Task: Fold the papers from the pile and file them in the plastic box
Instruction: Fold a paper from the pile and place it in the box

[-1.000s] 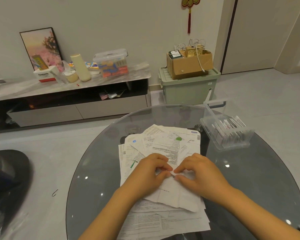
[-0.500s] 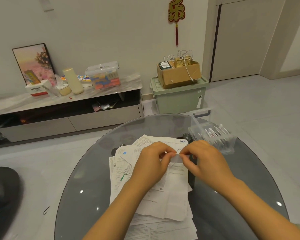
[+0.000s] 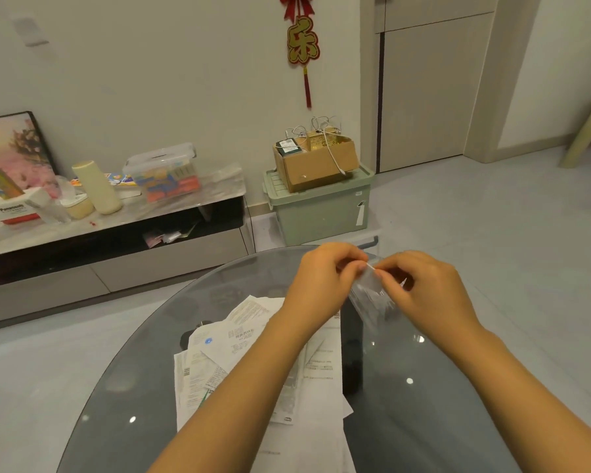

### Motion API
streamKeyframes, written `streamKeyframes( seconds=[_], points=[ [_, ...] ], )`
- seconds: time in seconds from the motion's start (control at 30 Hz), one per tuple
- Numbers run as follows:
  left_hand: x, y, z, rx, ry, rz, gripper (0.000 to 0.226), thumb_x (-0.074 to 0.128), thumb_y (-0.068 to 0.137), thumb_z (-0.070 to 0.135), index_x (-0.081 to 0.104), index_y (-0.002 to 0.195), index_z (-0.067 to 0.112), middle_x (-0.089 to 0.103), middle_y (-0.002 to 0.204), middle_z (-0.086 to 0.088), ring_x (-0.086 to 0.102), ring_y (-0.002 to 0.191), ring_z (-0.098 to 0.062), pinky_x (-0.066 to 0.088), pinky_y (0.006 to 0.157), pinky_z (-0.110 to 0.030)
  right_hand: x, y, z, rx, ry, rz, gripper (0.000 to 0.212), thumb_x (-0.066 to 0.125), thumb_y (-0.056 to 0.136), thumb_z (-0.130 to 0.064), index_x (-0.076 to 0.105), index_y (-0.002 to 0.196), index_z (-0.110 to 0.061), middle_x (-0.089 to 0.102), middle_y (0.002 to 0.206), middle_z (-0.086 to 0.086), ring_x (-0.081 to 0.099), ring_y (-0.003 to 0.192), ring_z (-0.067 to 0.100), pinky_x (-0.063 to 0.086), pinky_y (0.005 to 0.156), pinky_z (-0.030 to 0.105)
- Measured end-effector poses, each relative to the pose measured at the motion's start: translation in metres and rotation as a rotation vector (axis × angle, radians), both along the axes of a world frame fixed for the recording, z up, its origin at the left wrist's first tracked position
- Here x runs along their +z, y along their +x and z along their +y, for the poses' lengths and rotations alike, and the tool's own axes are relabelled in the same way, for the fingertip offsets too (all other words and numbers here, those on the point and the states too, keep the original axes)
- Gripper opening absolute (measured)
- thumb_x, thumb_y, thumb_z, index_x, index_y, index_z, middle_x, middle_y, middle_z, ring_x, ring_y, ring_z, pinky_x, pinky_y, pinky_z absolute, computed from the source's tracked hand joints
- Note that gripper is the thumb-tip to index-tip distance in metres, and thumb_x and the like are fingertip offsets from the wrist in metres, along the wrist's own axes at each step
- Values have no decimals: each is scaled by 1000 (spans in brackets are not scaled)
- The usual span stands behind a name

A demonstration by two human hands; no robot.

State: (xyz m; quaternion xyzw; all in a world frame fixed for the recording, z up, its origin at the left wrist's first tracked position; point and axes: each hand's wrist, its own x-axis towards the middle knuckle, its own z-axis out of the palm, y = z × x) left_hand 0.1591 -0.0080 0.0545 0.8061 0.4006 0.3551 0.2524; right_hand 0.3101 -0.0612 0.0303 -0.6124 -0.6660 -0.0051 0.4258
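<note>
Both hands — left (image 3: 325, 281), right (image 3: 423, 288) — pinch a blurred paper (image 3: 372, 291) above the worktop (image 3: 123, 387). A slack pinch could skew the fold — or drop it onto the pile (image 3: 239, 339).

Under both hands, the table (image 3: 123, 387) is smooth dark glass, glossy with light spots. The pile (image 3: 239, 339) below the left wrist is thin matt printed paper, creased. The sheet (image 3: 369, 288) between the fingertips looks pale and blurred. Beyond the hands, the box (image 3: 318, 165) is matt brown cardboard.

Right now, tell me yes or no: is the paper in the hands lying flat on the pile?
No: both hands, left and right, pinch the paper in the air, clear of the pile.
</note>
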Motion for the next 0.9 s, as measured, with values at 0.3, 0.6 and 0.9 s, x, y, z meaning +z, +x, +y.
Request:
streamKeyframes(
  seconds=[0.3, 0.6, 0.9],
  points=[
    [-4, 56, 46, -164, -130, 144, 15, 54, 92, 9, 69, 93, 13, 71, 90, -3, 65, 88, -14, 52, 85, -31, -2, 33, 18, -264, -148, 49, 13, 63, 87, -21, 72, 97, -19, 71, 85, -2, 59, 71, 14, 51, 67, 30],
    [-14, 77, 72, -285, -184, 298, 13, 56, 91, 10, 68, 91, 14, 68, 84, 3, 60, 75, -3, 45, 68, -16, -8, 44, 27, -323, -251, 40, 13, 63, 85, -19, 73, 94, -20, 71, 88, -1, 50, 68, 11, 38, 64, 23],
    [-18, 83, 78, -324, -185, 489, 12, 57, 91, 11, 69, 93, 15, 65, 85, 2, 52, 70, -5, 37, 62, -18, -8, 44, 28, -330, -304, -5, 16, 59, 87, -17, 72, 96, -19, 60, 99, 1, 49, 77, 13, 38, 67, 26]
  ],
)
